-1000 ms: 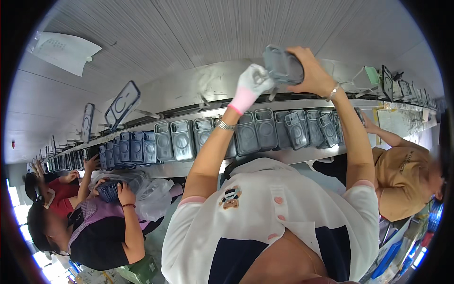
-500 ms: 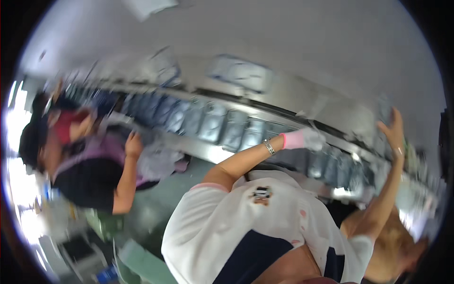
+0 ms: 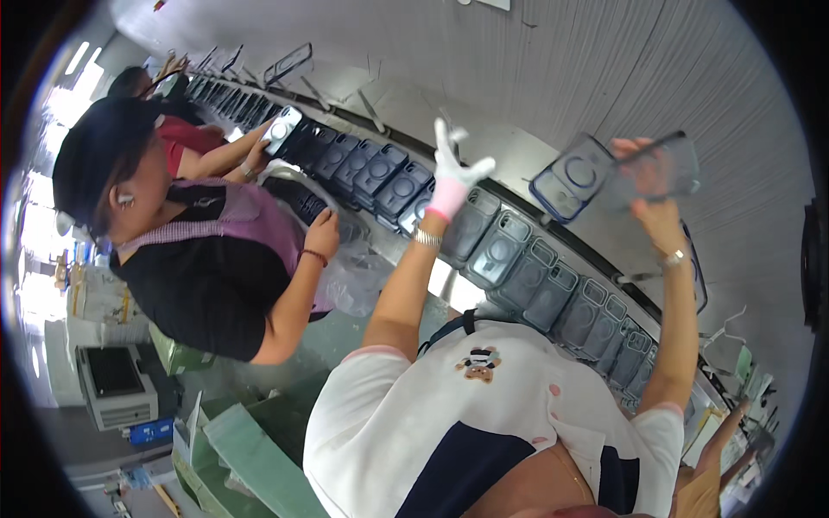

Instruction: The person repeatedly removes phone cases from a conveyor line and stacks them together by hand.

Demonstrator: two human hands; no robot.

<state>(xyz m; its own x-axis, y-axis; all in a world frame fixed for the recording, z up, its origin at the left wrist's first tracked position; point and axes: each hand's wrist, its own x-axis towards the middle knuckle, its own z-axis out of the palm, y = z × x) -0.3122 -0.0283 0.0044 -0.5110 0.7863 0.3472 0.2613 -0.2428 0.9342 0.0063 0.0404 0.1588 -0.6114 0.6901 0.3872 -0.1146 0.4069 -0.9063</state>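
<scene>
My left hand (image 3: pixel 455 173) wears a white glove with a pink cuff. Its fingers and thumb are spread, with nothing held, above the row of phone cases beside a thin upright on the rail. My bare right hand (image 3: pixel 658 203) is raised on the right and grips a translucent grey phone case (image 3: pixel 680 164), through which its fingers show. Just left of that hand, a clear phone case with a dark blue rim (image 3: pixel 570 179) stands tilted over the rail; what supports it is hidden. Below both hands lie several clear phone cases (image 3: pixel 501 250) in an overlapping row.
A co-worker in black and purple (image 3: pixel 203 259) stands close on my left, holding a phone case (image 3: pixel 282 129). A dark-edged rail (image 3: pixel 397 135) with uprights runs behind the row. Green cartons (image 3: pixel 259 470) and a grey boxy machine (image 3: pixel 118 388) are behind at lower left.
The view has turned and sharpened. My left hand has gone from low over the cases to the rail, fingers spreading. My right hand has moved left and now grips a case.
</scene>
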